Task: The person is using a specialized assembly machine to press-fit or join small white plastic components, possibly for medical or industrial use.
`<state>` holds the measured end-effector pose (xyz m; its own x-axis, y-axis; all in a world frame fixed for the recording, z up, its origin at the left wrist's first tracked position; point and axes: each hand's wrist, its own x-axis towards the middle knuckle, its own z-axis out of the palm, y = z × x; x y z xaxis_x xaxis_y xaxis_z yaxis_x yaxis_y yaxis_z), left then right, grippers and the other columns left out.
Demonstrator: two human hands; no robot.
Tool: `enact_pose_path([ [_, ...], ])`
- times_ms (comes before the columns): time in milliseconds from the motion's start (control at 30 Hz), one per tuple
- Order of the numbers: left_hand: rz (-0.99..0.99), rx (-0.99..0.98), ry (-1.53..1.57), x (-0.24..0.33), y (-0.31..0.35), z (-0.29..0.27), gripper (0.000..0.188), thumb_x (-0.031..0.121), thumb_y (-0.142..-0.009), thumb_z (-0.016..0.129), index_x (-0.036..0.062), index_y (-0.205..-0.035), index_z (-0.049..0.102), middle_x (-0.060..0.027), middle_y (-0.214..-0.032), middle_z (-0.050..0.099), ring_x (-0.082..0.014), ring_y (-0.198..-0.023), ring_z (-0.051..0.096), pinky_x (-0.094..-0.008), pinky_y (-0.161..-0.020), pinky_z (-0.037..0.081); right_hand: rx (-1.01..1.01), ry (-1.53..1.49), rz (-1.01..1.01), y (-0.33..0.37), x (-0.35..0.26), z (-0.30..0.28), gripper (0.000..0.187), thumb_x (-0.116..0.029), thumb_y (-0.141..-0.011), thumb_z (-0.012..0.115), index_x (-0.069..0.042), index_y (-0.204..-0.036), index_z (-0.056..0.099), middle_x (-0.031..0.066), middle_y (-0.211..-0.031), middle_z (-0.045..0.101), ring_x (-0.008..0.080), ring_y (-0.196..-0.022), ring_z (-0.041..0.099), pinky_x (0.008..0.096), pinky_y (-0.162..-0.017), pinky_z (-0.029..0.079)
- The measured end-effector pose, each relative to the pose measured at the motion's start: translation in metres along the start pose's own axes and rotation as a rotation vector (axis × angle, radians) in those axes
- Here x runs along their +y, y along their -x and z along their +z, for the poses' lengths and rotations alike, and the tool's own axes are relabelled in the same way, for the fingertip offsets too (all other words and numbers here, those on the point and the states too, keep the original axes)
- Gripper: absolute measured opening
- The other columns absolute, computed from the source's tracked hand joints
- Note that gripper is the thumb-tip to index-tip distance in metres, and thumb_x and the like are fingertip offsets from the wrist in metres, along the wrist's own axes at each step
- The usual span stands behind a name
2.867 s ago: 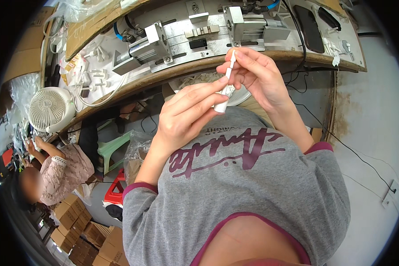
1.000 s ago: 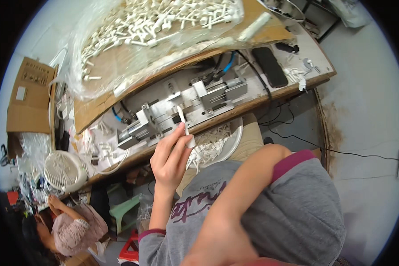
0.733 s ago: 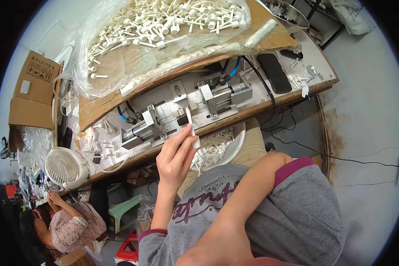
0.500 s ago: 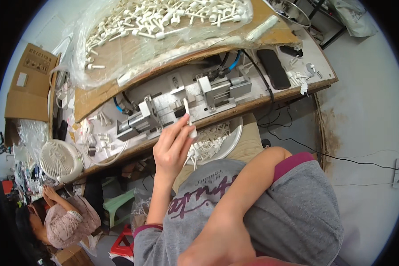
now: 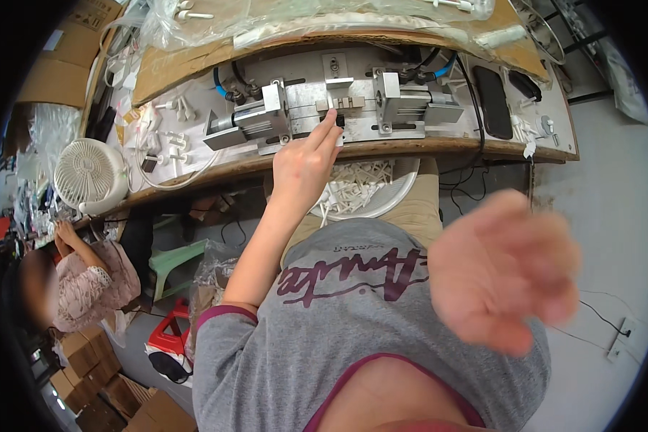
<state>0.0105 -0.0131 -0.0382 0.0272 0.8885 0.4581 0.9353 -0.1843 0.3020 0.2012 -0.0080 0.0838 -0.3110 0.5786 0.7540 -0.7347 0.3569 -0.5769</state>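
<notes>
My left hand (image 5: 306, 165) reaches to the metal fixture on the bench, its fingers pinched on a white plastic stick-shaped part (image 5: 340, 141) with a thicker end. The stick's thin end lies at the small slotted holder block (image 5: 349, 103), and the fingers hide most of it. On either side of the block stand a left metal clamp unit (image 5: 255, 121) and a right metal clamp unit (image 5: 403, 104). Raised over the right side of my body, my right hand (image 5: 500, 270) shows its palm, with loosely bent fingers apart from the thumb. It is blurred, and nothing shows in it.
A white basket (image 5: 410, 173) of similar white parts sits at my lap. Cardboard (image 5: 194, 68) spans the bench behind the fixture. A phone (image 5: 492, 104) lies right of it, with cables alongside. To the left are a white fan (image 5: 90, 176) and a seated person (image 5: 93, 277).
My left hand has brought the white part forward to the holder block. My right hand has swung from low in front of my body up and right. The view has shifted.
</notes>
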Motion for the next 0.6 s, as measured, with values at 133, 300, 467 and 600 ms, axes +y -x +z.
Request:
enact_pose_path([
  [133, -0.014, -0.027, -0.05, 0.002, -0.007, 0.0, 0.027, 0.013, -0.075, 0.075, 0.0107, -0.101, 0.069, -0.0006, -0.124, 0.065, -0.024, -0.062, 0.065, -0.0317, -0.059, 0.052, -0.253, -0.563, 0.08, 0.004, -0.014, 0.01, 0.016, -0.014, -0.095, 0.056, -0.001, -0.094, 0.046, 0.0094, -0.09, 0.051, 0.0206, -0.077, 0.05, 0.029, -0.067, 0.037],
  [300, -0.023, -0.093, -0.051, 0.003, -0.018, -0.003, 0.026, 0.012, -0.074, 0.075, 0.0106, -0.1, 0.069, -0.0019, -0.125, 0.065, -0.0257, -0.063, 0.067, -0.0327, -0.058, 0.053, -0.53, -1.287, 0.147, 0.01, -0.029, 0.046, 0.016, -0.011, -0.096, 0.054, 0.001, -0.105, 0.046, 0.0106, -0.104, 0.05, 0.0206, -0.091, 0.048, 0.0274, -0.077, 0.037],
  [467, -0.071, -0.127, -0.03, 0.003, -0.018, -0.004, 0.027, 0.012, -0.074, 0.075, 0.0106, -0.1, 0.069, -0.0047, -0.126, 0.064, -0.0275, -0.064, 0.068, -0.0346, -0.059, 0.054, -0.709, -1.673, 0.165, 0.01, -0.028, 0.067, 0.022, -0.007, -0.097, 0.051, 0.003, -0.115, 0.045, 0.0119, -0.117, 0.048, 0.0206, -0.105, 0.047, 0.0258, -0.088, 0.036],
  [600, -0.069, -0.132, -0.021, 0.003, -0.02, -0.008, 0.027, 0.012, -0.073, 0.075, 0.0096, -0.099, 0.07, -0.0064, -0.125, 0.065, -0.0278, -0.065, 0.068, -0.0346, -0.06, 0.054, -0.847, -1.826, 0.169, 0.005, -0.023, 0.07, 0.028, -0.005, -0.098, 0.049, 0.004, -0.124, 0.045, 0.0128, -0.128, 0.047, 0.0207, -0.116, 0.046, 0.0245, -0.097, 0.035],
])
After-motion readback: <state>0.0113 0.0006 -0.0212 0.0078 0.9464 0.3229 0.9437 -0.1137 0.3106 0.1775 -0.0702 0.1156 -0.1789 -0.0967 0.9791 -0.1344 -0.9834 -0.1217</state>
